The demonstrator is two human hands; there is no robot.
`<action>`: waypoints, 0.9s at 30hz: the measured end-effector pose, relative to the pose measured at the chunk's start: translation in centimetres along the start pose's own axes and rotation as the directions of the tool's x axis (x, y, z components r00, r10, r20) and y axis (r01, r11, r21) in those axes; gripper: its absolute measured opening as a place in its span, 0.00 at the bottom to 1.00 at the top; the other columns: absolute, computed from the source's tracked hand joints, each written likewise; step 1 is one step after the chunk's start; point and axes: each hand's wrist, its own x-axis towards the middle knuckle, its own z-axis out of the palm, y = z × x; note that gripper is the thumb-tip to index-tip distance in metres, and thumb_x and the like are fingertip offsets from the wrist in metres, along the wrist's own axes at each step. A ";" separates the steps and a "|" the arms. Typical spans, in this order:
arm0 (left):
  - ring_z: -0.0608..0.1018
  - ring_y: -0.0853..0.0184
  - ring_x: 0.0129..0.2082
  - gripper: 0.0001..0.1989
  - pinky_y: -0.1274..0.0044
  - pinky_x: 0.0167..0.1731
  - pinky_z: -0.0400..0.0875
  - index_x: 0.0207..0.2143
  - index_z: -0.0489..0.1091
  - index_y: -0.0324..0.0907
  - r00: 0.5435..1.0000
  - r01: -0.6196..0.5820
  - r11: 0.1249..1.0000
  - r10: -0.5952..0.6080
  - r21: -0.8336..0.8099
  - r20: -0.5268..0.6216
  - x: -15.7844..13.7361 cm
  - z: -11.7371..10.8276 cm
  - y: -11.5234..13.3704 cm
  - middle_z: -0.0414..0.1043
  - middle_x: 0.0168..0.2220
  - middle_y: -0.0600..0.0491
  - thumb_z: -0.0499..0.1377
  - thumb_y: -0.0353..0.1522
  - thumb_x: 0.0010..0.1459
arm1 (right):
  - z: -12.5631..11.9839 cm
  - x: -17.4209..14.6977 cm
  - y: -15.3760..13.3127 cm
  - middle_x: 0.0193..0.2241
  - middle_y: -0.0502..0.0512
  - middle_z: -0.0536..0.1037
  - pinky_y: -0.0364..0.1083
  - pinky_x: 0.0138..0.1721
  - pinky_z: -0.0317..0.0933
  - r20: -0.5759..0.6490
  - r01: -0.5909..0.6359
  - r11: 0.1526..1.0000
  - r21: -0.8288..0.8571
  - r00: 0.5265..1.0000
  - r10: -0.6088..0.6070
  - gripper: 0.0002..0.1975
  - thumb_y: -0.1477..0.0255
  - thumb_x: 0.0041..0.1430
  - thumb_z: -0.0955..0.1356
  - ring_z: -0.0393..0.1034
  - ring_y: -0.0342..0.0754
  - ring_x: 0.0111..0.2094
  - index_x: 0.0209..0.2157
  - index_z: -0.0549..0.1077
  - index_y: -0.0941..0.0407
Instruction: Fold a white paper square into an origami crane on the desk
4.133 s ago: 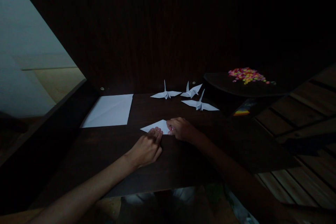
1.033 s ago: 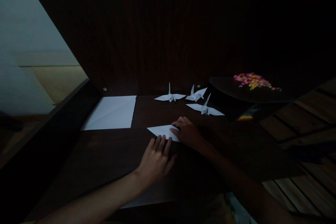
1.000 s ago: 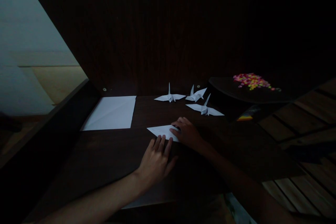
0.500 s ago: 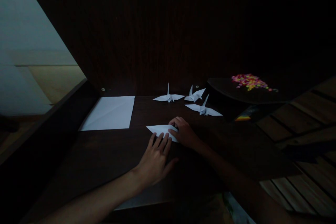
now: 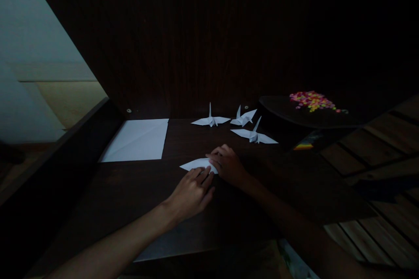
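Note:
A piece of folded white paper (image 5: 193,165), long and pointed at its left end, lies flat on the dark tabletop in front of me. My left hand (image 5: 194,189) rests its fingertips on the near edge of the paper, fingers partly bent and the thumb held apart. At the right end, my right hand (image 5: 229,165) has its fingers closed over the paper and covers that end. Beyond my hands stand three white paper cranes: one on the left (image 5: 211,120), one at the back right (image 5: 243,118) and one nearer (image 5: 254,135).
A white paper sheet (image 5: 137,141) with a diagonal crease lies at the left. On a dark raised shelf (image 5: 278,111) at the right is a pile of small colourful pieces (image 5: 314,100). A dark panel (image 5: 183,43) rises behind; a low side board (image 5: 65,148) borders the left.
The folded paper has shifted slightly left. My left fingers have bent more and drawn in, and my right fingers have reached further left over the paper.

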 end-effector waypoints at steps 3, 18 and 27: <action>0.74 0.57 0.47 0.16 0.66 0.48 0.72 0.50 0.70 0.34 0.999 -0.020 0.999 0.018 -0.047 -0.042 0.2 0.0 -0.1 0.74 0.49 0.43 0.52 0.31 0.63 | -0.5 0.0 -0.4 0.46 0.61 0.72 0.53 0.43 0.57 0.060 0.055 0.997 -0.061 0.997 -0.051 0.20 0.77 0.61 0.64 0.60 0.54 0.45 0.55 0.70 0.55; 0.74 0.62 0.38 0.08 0.70 0.40 0.72 0.42 0.67 0.39 0.956 0.235 0.954 -0.261 -0.189 -0.130 0.7 0.1 -3.1 0.72 0.38 0.48 0.53 0.30 0.61 | -0.3 0.0 -0.8 0.40 0.60 0.70 0.49 0.40 0.58 0.037 0.204 0.973 -0.111 0.979 -0.201 0.14 0.74 0.65 0.62 0.60 0.52 0.40 0.46 0.76 0.53; 0.73 0.70 0.21 0.06 0.79 0.24 0.65 0.38 0.69 0.42 0.914 0.360 0.888 -0.397 -0.288 -0.082 0.6 -0.1 -3.0 0.70 0.24 0.58 0.55 0.29 0.57 | -1.1 -0.4 -0.4 0.31 0.53 0.71 0.45 0.36 0.61 -0.086 0.119 0.980 0.157 0.991 -0.106 0.10 0.67 0.60 0.68 0.66 0.45 0.32 0.40 0.75 0.57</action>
